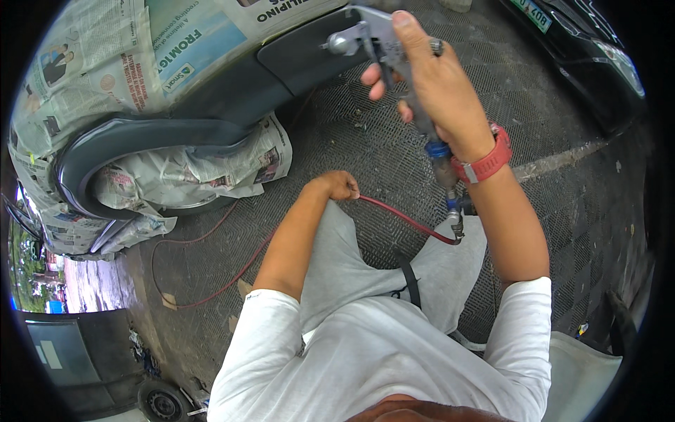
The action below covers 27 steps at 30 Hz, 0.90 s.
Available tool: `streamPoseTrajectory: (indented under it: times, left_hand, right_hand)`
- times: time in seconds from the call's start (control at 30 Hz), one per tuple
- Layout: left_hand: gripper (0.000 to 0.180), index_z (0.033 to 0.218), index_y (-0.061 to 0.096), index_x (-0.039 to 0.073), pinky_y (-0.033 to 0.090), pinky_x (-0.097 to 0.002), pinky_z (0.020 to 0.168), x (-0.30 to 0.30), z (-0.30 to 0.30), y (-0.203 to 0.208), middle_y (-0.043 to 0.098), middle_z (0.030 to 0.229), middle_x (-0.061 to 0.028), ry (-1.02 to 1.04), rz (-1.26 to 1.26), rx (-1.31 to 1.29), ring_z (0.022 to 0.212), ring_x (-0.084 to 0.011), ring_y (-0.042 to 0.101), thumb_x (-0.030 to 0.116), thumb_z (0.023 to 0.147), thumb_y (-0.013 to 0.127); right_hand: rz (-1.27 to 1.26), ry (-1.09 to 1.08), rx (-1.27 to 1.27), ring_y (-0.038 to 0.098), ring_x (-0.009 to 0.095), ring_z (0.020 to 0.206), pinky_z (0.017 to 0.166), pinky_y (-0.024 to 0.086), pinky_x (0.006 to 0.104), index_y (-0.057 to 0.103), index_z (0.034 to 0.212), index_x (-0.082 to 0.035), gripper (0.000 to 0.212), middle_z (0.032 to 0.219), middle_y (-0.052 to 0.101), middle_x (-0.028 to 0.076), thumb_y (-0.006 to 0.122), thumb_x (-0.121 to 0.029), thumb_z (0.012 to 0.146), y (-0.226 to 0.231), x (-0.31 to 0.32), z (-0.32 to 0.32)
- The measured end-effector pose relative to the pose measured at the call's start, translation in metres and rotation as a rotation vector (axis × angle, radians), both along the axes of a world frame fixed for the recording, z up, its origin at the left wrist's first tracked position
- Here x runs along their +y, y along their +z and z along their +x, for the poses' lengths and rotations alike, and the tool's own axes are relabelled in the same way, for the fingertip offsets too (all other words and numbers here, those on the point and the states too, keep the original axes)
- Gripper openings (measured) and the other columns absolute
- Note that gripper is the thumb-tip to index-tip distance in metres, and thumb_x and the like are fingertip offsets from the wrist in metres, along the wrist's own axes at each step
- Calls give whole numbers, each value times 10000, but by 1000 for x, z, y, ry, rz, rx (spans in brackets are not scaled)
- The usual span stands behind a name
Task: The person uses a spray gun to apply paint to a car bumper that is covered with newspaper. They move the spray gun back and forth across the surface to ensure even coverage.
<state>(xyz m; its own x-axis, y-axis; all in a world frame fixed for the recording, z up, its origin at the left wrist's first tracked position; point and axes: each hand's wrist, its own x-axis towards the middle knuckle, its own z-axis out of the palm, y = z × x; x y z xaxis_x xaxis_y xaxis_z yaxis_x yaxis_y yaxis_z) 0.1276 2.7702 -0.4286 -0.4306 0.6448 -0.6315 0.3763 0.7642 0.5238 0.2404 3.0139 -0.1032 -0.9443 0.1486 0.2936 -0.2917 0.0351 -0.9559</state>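
Observation:
My right hand (446, 91) is closed round the handle of a silver spray gun (380, 35), raised beside the car's dark grey bumper (309, 60). Blue fittings join the gun's lower end to a red air hose (404, 219). Above my left thigh, my left hand (337, 186) grips that hose in closed fingers. From there the hose loops across the floor on the left. Newspaper masks the car body (105, 70) and the wheel under the dark fender trim (162, 130).
A black car (583, 56) stands at the upper right. The floor (337, 141) has a dark textured pattern. A white plastic chair (580, 373) is at the lower right, and a loose wheel (163, 402) lies at the lower left.

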Motion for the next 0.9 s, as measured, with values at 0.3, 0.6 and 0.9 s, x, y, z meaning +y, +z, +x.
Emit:
streamPoseTrajectory:
  times: [0.3, 0.6, 0.9]
  left_hand:
    - [213, 1084, 819, 73, 578, -391, 904, 14, 11, 25, 816, 976, -80, 24, 68, 51, 962, -221, 761, 246, 969, 772]
    - [229, 1106, 804, 64, 581, -389, 902, 6, 10, 21, 814, 989, -86, 53, 51, 92, 955, -221, 766, 243, 965, 774]
    - [214, 1092, 798, 92, 577, -416, 936, 11, 19, 36, 814, 1037, -132, 256, -19, 510, 1022, -288, 776, 257, 957, 777]
  right_hand:
    - [-124, -312, -119, 706, 121, 656, 445, 466, 248, 724, 1253, -58, 661, 829, 753, 70, 411, -626, 1126, 15, 66, 4]
    - [-107, -429, -59, 709, 110, 656, 442, 458, 241, 731, 1308, -67, 704, 848, 763, 65, 395, -656, 1118, -9, 94, 21]
    - [-197, -378, -38, 744, 132, 786, 466, 474, 240, 647, 1383, -8, 687, 949, 782, 115, 418, -602, 1126, -105, 124, -11]
